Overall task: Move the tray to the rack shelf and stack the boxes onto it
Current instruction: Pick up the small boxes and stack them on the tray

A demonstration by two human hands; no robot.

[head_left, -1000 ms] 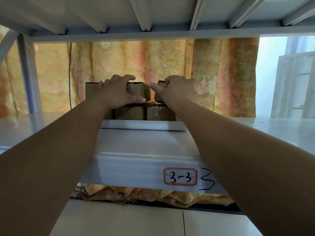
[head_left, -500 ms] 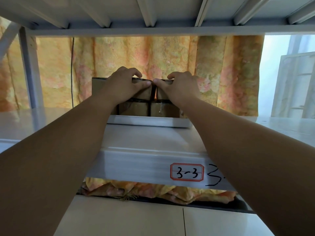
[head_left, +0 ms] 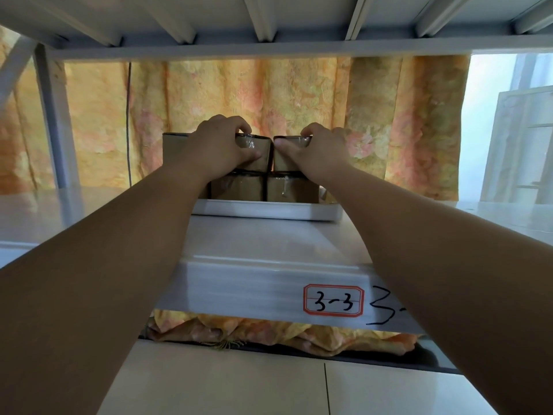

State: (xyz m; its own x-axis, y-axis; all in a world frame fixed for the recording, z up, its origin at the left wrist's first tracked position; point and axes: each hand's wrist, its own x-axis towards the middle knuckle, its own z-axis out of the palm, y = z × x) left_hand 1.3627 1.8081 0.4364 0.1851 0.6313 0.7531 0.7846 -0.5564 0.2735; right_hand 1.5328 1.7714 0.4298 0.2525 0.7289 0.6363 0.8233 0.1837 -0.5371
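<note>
left hand (head_left: 216, 145): clamped on the upper left box (head_left: 254, 152), thumb on its front; right hand (head_left: 320, 149): likewise gripping the upper right box (head_left: 287, 154); lower boxes (head_left: 263, 188) beneath both hands, in the white tray (head_left: 266, 209) on the shelf (head_left: 269, 247); likely light, stiff, tape slippery: hold by opposite faces

The left hand (head_left: 220, 145) is covering most of the front of the upper-left brown cardboard box (head_left: 254, 152), and the right hand (head_left: 321, 151) is hiding much of the upper-right brown cardboard box (head_left: 285, 157). The left forearm is blocking the left end of the shallow white plastic tray (head_left: 269, 209) and the lower boxes there. The handwritten black marking (head_left: 386, 311) beside the red-bordered "3-3" label (head_left: 333, 300) is disappearing behind the right forearm. The tray's inside is lying out of sight behind its front rim.
</note>
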